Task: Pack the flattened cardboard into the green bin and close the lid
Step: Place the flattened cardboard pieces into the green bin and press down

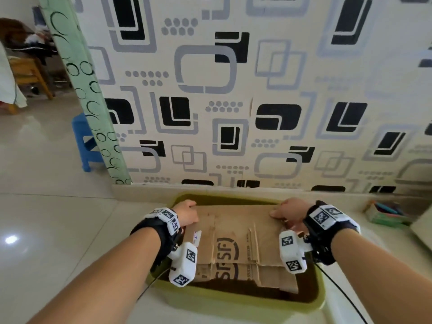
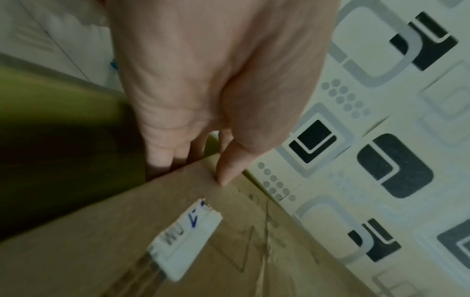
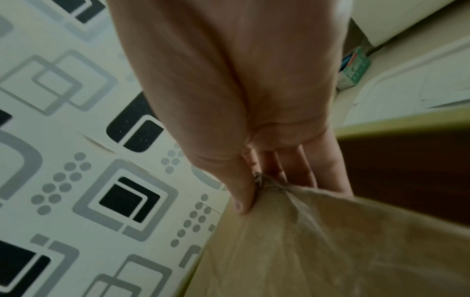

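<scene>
A flattened brown cardboard (image 1: 240, 239) with dark printed letters lies tilted inside the open green bin (image 1: 233, 302) on the floor by the wall. My left hand (image 1: 187, 212) pinches the sheet's far left corner, thumb on top (image 2: 226, 176) and fingers underneath. My right hand (image 1: 288, 210) grips the far right corner, which is crumpled (image 3: 269, 184) between thumb and fingers. A white torn label (image 2: 185, 243) sticks to the cardboard near my left hand. The bin's dark inside shows at the near edge (image 1: 304, 295). No lid is visible on the bin.
A patterned wall (image 1: 233, 101) rises right behind the bin. A small green box of pens (image 1: 385, 213) sits on the floor to the right, next to a white object (image 1: 420, 228). A blue stool (image 1: 84, 141) stands left behind a green curtain (image 1: 88, 101).
</scene>
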